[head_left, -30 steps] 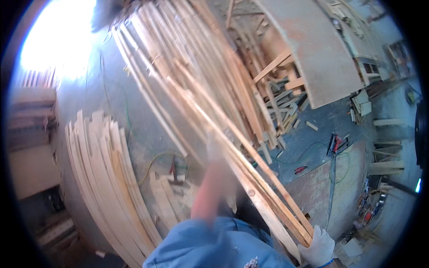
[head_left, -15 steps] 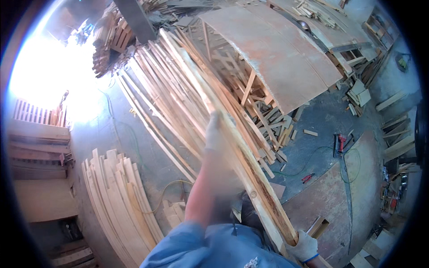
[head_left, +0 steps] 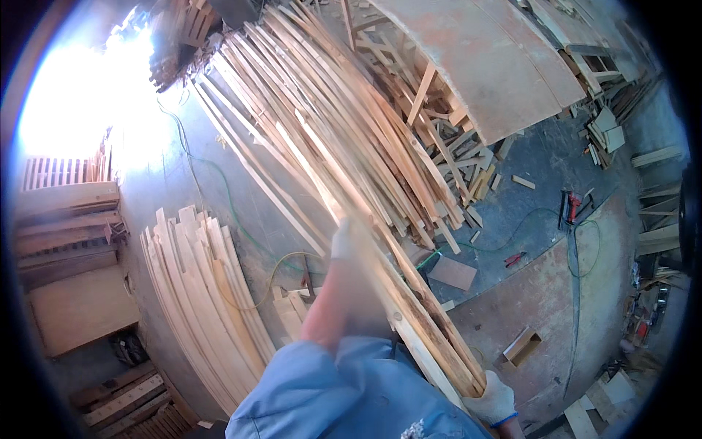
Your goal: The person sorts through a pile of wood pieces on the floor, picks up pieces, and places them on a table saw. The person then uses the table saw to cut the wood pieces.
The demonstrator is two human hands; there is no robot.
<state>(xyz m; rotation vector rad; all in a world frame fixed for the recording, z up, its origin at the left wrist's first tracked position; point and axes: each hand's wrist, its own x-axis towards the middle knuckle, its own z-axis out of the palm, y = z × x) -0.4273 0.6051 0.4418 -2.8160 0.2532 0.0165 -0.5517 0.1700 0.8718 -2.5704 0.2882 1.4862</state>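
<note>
A few long, rough wooden boards (head_left: 428, 325) run diagonally from my body out over a pile of long boards (head_left: 314, 95). Dark bark marks their edges, and a narrow gap shows between them. My left hand (head_left: 341, 240), in a pale glove and slightly blurred, grips their left side partway along. Around the near ends closes my right hand (head_left: 495, 399), in a white glove with a blue cuff. The boards hide part of the left fingers. Where the far ends meet the pile is hard to make out.
Pale planks (head_left: 197, 293) are stacked at the left. A large sheet panel (head_left: 482, 66) rests over offcuts at the far right. On the floor lie a red tool (head_left: 574, 208), red pliers (head_left: 515, 259), a green hose (head_left: 227, 190) and a small open box (head_left: 521, 347).
The held boards' far ends have come nearer, away from the pile's far end, and a gap has opened between boards. Both hands keep hold. The view has tilted down.
</note>
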